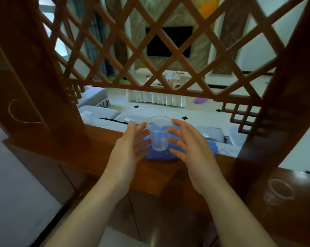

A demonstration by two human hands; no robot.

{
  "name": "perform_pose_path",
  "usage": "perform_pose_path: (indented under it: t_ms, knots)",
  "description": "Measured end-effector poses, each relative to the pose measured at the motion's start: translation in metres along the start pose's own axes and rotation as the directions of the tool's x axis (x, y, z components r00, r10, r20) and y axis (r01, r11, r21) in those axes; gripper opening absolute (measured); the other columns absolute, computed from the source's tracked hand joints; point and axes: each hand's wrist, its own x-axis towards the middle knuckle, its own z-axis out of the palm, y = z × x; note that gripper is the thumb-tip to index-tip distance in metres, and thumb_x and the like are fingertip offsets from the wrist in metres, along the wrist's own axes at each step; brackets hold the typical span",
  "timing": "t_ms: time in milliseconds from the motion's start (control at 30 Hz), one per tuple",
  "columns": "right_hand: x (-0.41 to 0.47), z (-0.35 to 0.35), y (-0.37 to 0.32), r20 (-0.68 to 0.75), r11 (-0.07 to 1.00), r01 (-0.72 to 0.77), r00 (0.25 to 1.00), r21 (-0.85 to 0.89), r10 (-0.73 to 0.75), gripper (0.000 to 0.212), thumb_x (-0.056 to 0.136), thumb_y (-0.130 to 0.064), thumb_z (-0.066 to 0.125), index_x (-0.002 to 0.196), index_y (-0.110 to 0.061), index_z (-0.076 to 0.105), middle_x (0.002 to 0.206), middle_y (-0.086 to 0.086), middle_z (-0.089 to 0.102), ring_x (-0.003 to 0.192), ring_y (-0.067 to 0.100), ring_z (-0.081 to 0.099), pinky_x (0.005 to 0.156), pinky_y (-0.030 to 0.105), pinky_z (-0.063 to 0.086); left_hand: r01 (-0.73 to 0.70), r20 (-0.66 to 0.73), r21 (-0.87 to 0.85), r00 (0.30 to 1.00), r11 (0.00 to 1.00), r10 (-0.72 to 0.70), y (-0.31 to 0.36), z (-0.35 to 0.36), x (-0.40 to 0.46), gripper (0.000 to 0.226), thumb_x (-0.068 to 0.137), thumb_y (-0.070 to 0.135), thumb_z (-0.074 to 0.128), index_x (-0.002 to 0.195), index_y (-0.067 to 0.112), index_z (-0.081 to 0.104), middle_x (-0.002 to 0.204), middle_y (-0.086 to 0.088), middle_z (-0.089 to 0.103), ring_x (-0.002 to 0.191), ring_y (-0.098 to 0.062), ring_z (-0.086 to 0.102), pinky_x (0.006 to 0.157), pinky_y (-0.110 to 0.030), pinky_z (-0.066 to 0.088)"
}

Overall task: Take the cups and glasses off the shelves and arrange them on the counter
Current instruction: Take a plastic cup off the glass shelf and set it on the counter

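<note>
Watching both hands flank a clear plastic cup (158, 133) that stands on a blue cloth (211, 146) at the far edge of the bench (97, 148). Cup upright, mouth up, long axis vertical. Left hand (131, 145) to its left, right hand (188, 145) to its right, about equally near; fingers of both spread and relaxed, nothing gripped, and I cannot tell whether any fingertip touches the wall. A second clear cup (279, 192) stands well apart on the wood surface at lower right. My read: the hands need to close inward, level.
</note>
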Motion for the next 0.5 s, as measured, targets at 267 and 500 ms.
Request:
perform_pose_path:
  t_ms: [267, 500]
  knots:
    - [-0.013, 0.064, 0.039, -0.163, 0.999, -0.033, 0.986, 0.032, 0.038, 0.03, 0.108, -0.046, 0.044, 0.123, -0.039, 0.07, 0.119, -0.009, 0.075, 0.113, 0.01, 0.071, 0.1, 0.036, 0.055, 0.1, 0.102, -0.062, 0.99, 0.993, -0.094, -0.034, -0.066, 0.025, 0.049, 0.108, 0.051, 0.03, 0.126, 0.027, 0.068, 0.128, 0.001, 0.072, 0.119, -0.017, 0.067, 0.102, -0.036, 0.051]
    - [-0.028, 0.095, 0.079, -0.184, 0.998, -0.061, 0.981, 0.034, 0.066, 0.037, 0.11, -0.043, 0.039, 0.132, -0.029, 0.066, 0.123, -0.005, 0.077, 0.115, 0.012, 0.071, 0.105, 0.041, 0.052, 0.199, 0.182, -0.04, 0.965, 0.979, -0.189, -0.073, -0.104, 0.037, 0.056, 0.108, 0.053, 0.022, 0.111, 0.035, 0.074, 0.11, 0.018, 0.079, 0.105, 0.0, 0.072, 0.096, -0.029, 0.048]
